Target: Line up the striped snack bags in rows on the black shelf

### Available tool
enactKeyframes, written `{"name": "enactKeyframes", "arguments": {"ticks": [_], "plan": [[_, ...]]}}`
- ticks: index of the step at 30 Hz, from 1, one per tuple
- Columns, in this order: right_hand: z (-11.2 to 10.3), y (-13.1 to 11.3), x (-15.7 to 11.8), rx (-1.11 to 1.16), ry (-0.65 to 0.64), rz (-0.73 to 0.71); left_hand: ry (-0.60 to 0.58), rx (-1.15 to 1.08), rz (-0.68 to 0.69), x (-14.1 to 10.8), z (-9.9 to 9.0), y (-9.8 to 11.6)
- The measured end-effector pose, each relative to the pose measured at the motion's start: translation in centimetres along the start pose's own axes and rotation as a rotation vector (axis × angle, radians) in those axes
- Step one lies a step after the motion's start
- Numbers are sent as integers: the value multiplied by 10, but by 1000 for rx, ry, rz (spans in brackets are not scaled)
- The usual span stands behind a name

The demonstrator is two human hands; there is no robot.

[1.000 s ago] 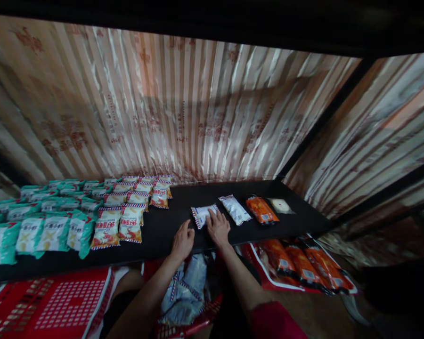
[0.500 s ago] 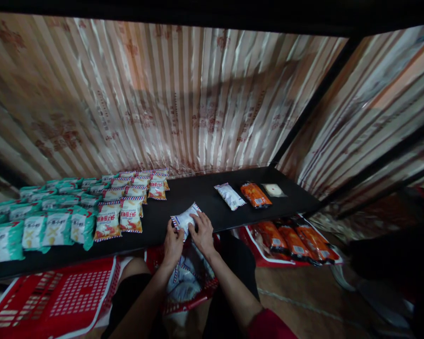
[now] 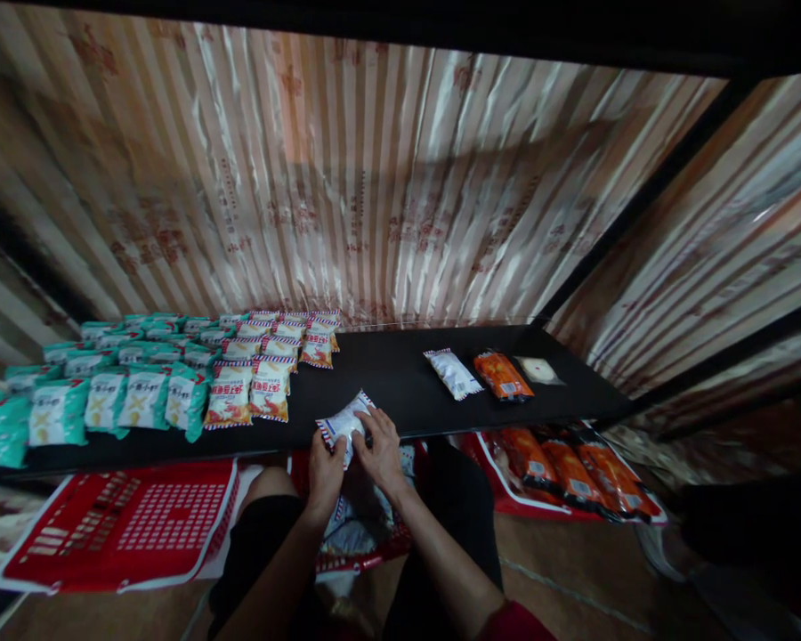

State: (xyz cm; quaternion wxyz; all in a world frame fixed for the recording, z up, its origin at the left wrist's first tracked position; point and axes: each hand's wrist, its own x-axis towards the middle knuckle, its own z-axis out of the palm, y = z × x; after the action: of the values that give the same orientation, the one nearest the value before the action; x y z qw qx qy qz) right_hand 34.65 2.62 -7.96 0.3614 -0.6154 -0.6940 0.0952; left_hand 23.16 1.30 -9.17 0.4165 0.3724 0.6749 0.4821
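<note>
Between both hands is a snack bag (image 3: 345, 422), white-backed with striped ends, at the front edge of the black shelf (image 3: 387, 374). My left hand (image 3: 326, 467) grips its near left end, thumb on top. From the right, my right hand (image 3: 379, 450) is closed on its other side. To the left on the shelf stand rows of white-and-orange snack bags (image 3: 271, 387), striped along their ends, beside rows of green-and-white snack bags (image 3: 143, 396). Below my hands, a red basket (image 3: 357, 563) between my knees holds several more white-backed bags (image 3: 360, 516).
Right along the shelf lie another white-backed bag (image 3: 452, 374), an orange packet (image 3: 503, 374) and a small clear packet with a pale content (image 3: 538, 370). A red basket with orange packets (image 3: 574, 472) sits below right, another red basket (image 3: 153, 525) below left. A person's shoe (image 3: 664, 552) shows at far right.
The view has shifted, so the shelf and its goods appear farther right. Both hands still hold the same snack bag, which is turned slightly and now sits nearer the striped bags on the left.
</note>
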Motion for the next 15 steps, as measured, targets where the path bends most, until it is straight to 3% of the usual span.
{"name": "enactKeyframes", "arguments": {"ticks": [5, 15], "plan": [[7, -2, -4, 33, 21, -10, -35, -186, -38, -1, -3, -11], [13, 7, -9, 166, 78, 43, -46, -232, -78, -3, 0, -18]]}}
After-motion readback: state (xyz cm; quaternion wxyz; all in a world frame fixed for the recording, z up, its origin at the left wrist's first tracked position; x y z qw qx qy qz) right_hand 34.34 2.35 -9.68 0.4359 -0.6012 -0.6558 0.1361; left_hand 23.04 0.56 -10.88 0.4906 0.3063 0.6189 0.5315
